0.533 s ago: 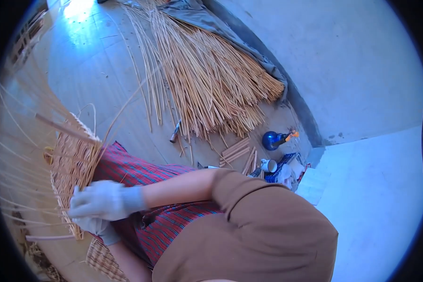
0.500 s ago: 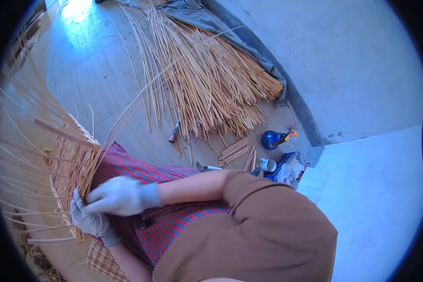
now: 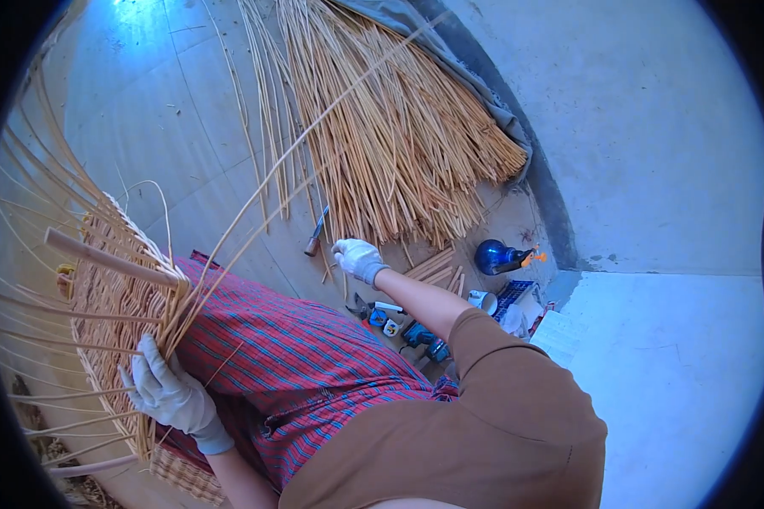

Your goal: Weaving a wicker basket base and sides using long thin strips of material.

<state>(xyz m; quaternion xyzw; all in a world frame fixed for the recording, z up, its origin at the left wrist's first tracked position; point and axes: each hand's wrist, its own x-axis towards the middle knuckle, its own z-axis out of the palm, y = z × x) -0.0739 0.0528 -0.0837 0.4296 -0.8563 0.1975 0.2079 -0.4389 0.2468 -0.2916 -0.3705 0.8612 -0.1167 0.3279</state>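
Observation:
On my left lies a half-woven wicker basket (image 3: 115, 305), its long loose stakes fanning outward. My left hand (image 3: 171, 392), in a white glove, curls its fingers over the basket's near edge. Two long canes (image 3: 267, 182) rise from the weave toward the upper right. My right hand (image 3: 359, 260), also gloved, is stretched forward above the floor at the foot of a large bundle of canes (image 3: 399, 144). Its fingers look curled; what they hold, if anything, is hidden. Left of it lies a wooden-handled pointed tool (image 3: 313, 244).
A red and blue striped cloth (image 3: 272, 339) covers my lap. Beyond my right forearm are short sticks (image 3: 433, 267), a white mug (image 3: 484, 302), a dark blue round bottle (image 3: 494, 257) and a blue basket (image 3: 516, 295). A teal power tool (image 3: 424, 341) and pruning shears (image 3: 361, 307) lie near my knee.
My right hand has left the basket edge beside my left hand and swung right and forward to the cane bundle's foot. My left hand stays at the basket.

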